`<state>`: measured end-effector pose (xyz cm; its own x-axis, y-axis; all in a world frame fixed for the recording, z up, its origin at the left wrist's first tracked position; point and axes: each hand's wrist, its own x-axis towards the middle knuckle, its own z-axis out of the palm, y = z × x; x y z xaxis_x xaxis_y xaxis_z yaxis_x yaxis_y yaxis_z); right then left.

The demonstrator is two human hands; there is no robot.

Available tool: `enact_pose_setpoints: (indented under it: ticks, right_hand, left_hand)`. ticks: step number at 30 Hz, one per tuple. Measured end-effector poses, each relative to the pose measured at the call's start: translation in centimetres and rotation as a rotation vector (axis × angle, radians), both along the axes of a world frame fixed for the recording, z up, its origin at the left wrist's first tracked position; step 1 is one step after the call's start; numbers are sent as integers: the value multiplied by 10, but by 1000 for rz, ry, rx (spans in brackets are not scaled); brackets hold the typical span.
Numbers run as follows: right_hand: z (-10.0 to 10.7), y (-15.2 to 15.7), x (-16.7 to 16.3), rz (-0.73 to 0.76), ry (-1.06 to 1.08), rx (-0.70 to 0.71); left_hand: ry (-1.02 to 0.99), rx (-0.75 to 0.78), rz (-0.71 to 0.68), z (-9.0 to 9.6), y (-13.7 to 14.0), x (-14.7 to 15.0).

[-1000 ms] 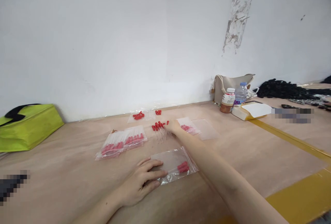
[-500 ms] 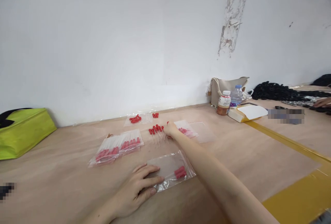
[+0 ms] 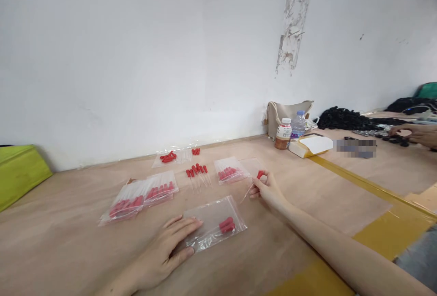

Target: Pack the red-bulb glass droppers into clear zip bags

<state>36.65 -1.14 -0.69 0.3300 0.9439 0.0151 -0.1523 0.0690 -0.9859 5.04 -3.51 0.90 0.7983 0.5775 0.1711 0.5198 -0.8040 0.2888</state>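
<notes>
My right hand (image 3: 268, 190) pinches a dropper (image 3: 260, 174) with a red bulb and a thin clear tube slanting down to the left. Fingers spread, my left hand (image 3: 170, 243) lies flat on the left part of a clear zip bag (image 3: 208, 218). Red bulbs (image 3: 227, 225) show inside that bag near its right end. Several loose droppers (image 3: 197, 170) lie side by side on the table beyond it. Filled zip bags overlap to the left, one stack (image 3: 126, 202) partly under another (image 3: 162, 189). Another filled bag (image 3: 230, 170) lies left of my right hand.
Loose red bulbs (image 3: 168, 157) lie on clear plastic by the wall. A lime bag (image 3: 22, 173) stands at left. Back right are a beige bag (image 3: 273, 116), two bottles (image 3: 282, 134), an open box (image 3: 309, 145) and a black heap (image 3: 341, 119). Another person's hand (image 3: 421, 135) is at far right.
My right hand has come back from the loose droppers, moving right and nearer, with one dropper in its fingers. My left hand stays on the bag. The view has turned slightly right.
</notes>
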Motion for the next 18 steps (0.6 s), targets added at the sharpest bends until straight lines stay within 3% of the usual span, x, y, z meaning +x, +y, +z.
enact_pose_setpoints:
  ticks: [6,13,18]
  right_hand:
    - [-1,0,-15,86,49,-39]
    - [1,-13,-27,191,250,-112]
    - [1,-19,-27,391,26,-97]
  left_hand:
    - [9,12,2,-2,0,-1]
    - [45,-33,27,-2,-1,-1]
    - [30,-47,22,0,-4,0]
